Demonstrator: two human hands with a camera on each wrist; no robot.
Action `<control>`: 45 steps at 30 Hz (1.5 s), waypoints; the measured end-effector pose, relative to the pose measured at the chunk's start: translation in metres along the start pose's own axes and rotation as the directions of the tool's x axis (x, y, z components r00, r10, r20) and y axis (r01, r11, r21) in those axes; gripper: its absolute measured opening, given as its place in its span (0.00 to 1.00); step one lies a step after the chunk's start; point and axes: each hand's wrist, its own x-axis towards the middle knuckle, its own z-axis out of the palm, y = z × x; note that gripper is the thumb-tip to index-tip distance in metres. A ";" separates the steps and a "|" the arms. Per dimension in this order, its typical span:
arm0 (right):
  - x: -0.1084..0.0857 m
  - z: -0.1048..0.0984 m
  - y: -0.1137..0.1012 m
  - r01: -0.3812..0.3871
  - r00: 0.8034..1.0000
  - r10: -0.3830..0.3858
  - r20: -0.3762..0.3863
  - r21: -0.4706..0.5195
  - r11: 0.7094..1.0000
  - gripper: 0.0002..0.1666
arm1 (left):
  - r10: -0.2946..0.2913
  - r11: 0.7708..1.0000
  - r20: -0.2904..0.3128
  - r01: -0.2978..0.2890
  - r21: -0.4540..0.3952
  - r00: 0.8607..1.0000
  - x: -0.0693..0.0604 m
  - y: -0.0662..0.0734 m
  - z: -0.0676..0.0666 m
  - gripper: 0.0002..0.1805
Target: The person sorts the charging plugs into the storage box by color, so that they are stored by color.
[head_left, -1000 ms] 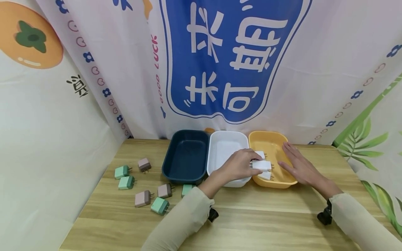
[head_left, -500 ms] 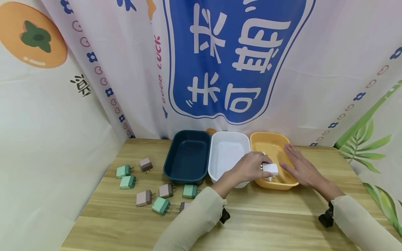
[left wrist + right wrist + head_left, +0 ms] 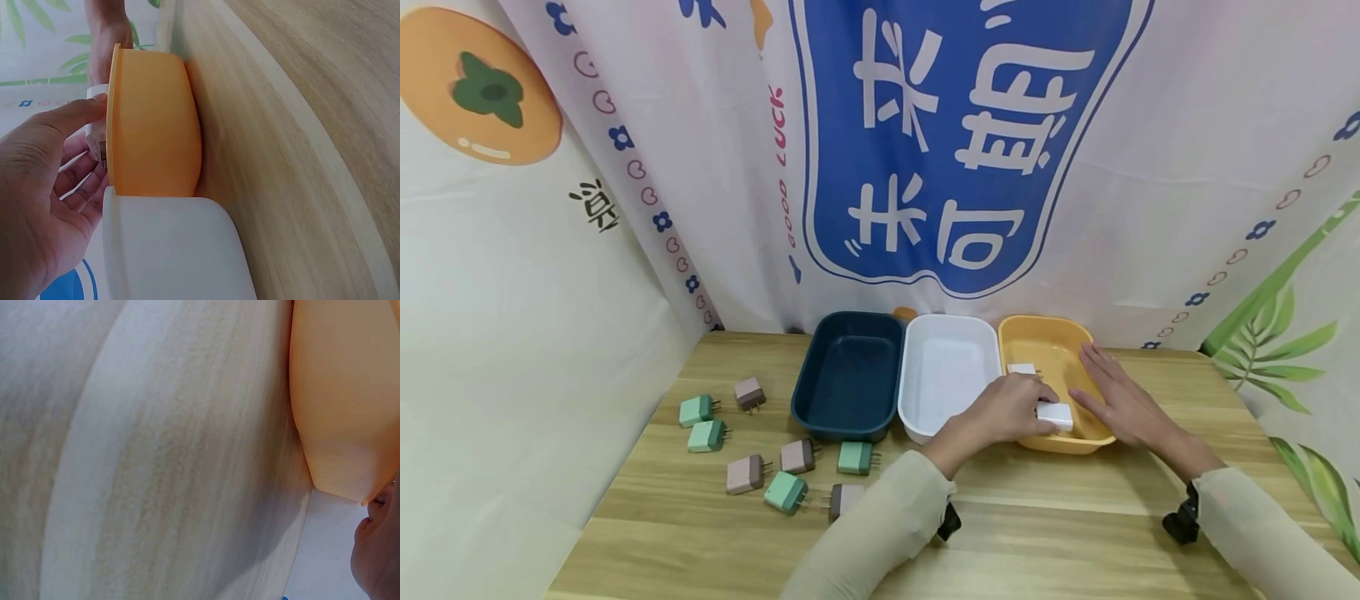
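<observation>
My left hand (image 3: 1011, 406) grips a white plug-in charger (image 3: 1055, 415) at the near side of the yellow bin (image 3: 1047, 333). In the left wrist view, the thumb and fingers hold that charger (image 3: 96, 125) at the bin's rim. Another white charger (image 3: 1021, 368) lies inside the bin, farther back; anything under my left hand is hidden. With its fingers extended, my right hand (image 3: 1123, 402) rests on the bin's right rim. Only part of the right hand (image 3: 378, 550) appears in the right wrist view, beside the yellow wall.
A white bin (image 3: 949, 358) and a dark blue bin (image 3: 850, 375) stand in a row left of the yellow one. Several green chargers (image 3: 786, 492) and pinkish ones (image 3: 745, 474) lie on the wooden table (image 3: 655, 517). A printed curtain (image 3: 737, 208) hangs behind.
My left hand has moved right and toward the table's near edge, carrying the white charger. More of the chargers on the table now show past the sleeve. The right hand stays on the rim.
</observation>
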 end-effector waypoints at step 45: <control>0.004 -0.014 -0.010 -0.015 0.998 0.020 0.068 -0.065 0.998 0.54 | -0.004 1.000 -0.033 0.004 -0.013 0.999 -0.035 -0.005 -0.032 0.25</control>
